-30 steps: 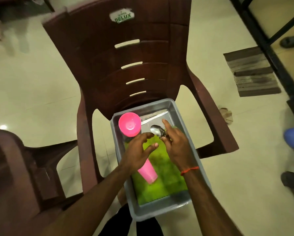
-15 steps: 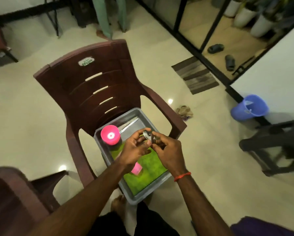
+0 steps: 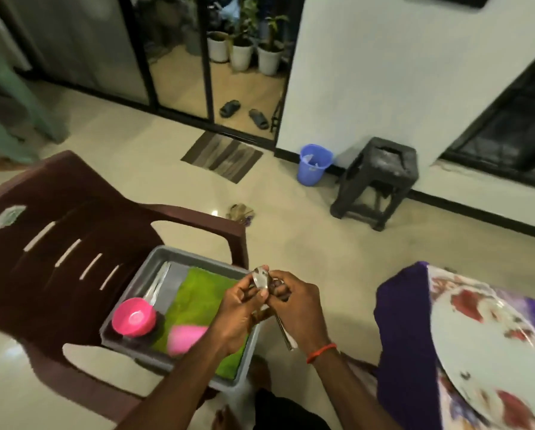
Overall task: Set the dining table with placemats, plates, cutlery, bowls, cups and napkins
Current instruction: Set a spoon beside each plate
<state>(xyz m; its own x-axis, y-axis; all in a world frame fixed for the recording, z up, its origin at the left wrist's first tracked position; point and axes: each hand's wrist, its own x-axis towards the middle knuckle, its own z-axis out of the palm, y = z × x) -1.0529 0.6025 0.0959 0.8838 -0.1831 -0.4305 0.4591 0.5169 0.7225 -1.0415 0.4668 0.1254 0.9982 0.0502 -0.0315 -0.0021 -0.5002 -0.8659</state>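
Spoon [image 3: 261,279] pinched between both hands, bowl end poking up past the fingers [image 3: 244,289], handle slanting down and out below the right hand [image 3: 297,305] beside its wrist. Long axis runs roughly away from and back toward the body. Bowl end taken by the left hand [image 3: 240,311], thumb and fingertips closed on it; shaft wrapped by the curled right hand. One piece or several in the grip, cannot tell.

Right of the fingers and well apart sits the desk [image 3: 396,321] under a purple cloth [image 3: 390,367], with a flowered plate [image 3: 477,342] on it. Nearer to the right hand, so probably that one's carry.

Below and left of the fingers is a grey tub [image 3: 142,276] on a brown chair [image 3: 58,243]. Holds a green mat [image 3: 198,299], a pink bowl [image 3: 133,316] upright at the near left corner, a pink cup [image 3: 185,335] on its side on the mat, and more cutlery [image 3: 159,280] along the left wall.
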